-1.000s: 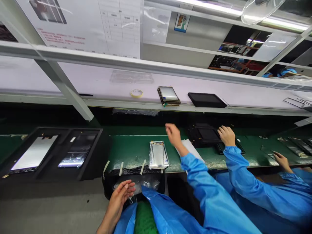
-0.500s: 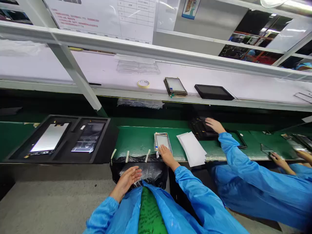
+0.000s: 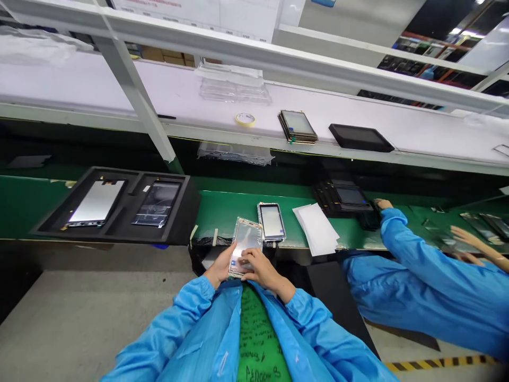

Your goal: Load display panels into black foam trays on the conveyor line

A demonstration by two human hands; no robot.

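A flat display panel (image 3: 248, 236) with a shiny face and thin frame is held tilted in front of my body, just off the bench's front edge. My left hand (image 3: 221, 265) grips its left side, thumb over the face. My right hand (image 3: 261, 269) is closed at its lower right, bent fingers on the surface; whether they pinch a film there is too small to tell. Just behind, another framed panel (image 3: 272, 222) lies on the green bench. White sheets (image 3: 317, 229) lie to its right.
At left, a black foam tray (image 3: 119, 225) holds two screens. A black bag (image 3: 204, 243) is taped to the bench edge. Stacked black frames (image 3: 338, 196) stand near a co-worker's hand (image 3: 384, 204). The shelf above carries a tape roll (image 3: 245, 119) and a panel stack (image 3: 298, 127).
My right hand has come back from the bench, and a panel is now held before my body. My left hand, empty before, now grips it. The co-worker's hand moved right, off the black stack.
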